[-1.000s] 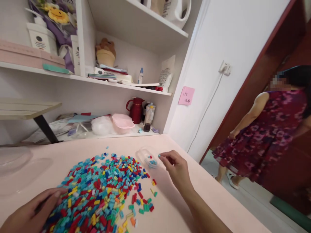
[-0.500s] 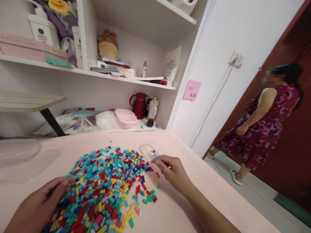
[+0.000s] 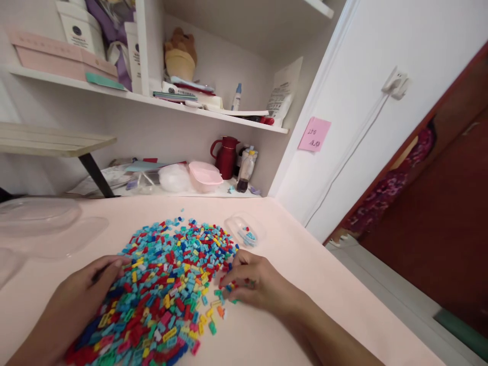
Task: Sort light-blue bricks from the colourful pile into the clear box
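A wide heap of small coloured toy bricks covers the middle of the pink tabletop. My left hand rests at the heap's left side, thumb and forefinger brought together at its edge; whatever lies between the fingertips is hidden. On the other side, my right hand reaches down to loose bricks at the heap's right edge, its fingers apart and partly covering them. Just beyond that hand sits a clear plastic container with several blue and red bricks inside.
Clear plastic containers and a flat clear lid lie at the left. Behind the table stand a pink bowl, a red jug and a bottle with dark liquid. A person in a patterned dress is at the doorway.
My right hand has moved from beside the clear container back toward the heap's edge, and its fingers have spread. The person has moved farther behind the door frame. The camera view has shifted slightly.
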The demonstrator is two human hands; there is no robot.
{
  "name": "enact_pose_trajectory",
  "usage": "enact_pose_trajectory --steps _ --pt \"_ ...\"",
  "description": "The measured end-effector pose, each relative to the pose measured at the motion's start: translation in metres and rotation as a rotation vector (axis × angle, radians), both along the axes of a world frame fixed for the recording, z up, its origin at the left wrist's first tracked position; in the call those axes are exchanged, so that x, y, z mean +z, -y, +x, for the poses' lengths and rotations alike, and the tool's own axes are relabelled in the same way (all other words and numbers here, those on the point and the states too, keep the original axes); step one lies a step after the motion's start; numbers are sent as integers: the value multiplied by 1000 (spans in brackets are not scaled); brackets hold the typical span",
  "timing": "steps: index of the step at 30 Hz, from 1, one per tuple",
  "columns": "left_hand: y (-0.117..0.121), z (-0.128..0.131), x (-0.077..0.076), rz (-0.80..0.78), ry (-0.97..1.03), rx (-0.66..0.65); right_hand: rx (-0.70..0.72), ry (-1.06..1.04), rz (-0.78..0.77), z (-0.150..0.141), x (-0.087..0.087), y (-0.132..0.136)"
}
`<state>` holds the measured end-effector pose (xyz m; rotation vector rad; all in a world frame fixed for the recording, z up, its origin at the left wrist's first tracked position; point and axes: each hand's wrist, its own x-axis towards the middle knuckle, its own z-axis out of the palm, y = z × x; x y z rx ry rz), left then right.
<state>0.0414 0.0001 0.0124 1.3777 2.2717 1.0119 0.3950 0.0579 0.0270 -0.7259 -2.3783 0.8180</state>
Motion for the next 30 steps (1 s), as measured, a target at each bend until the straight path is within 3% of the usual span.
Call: enact_pose_trajectory --steps 5,9,18,30 --pt "-1 -2 -2 -120 96 -7 65 66 83 -3 -3 0" --pt "-1 -1 -2 -88 111 -2 113 94 76 -5 -4 1" --pt "-1 4 5 -113 130 23 60 140 92 -3 -5 -2" --pt "-3 -4 -4 -76 33 -35 100 129 118 -4 -11 -2"
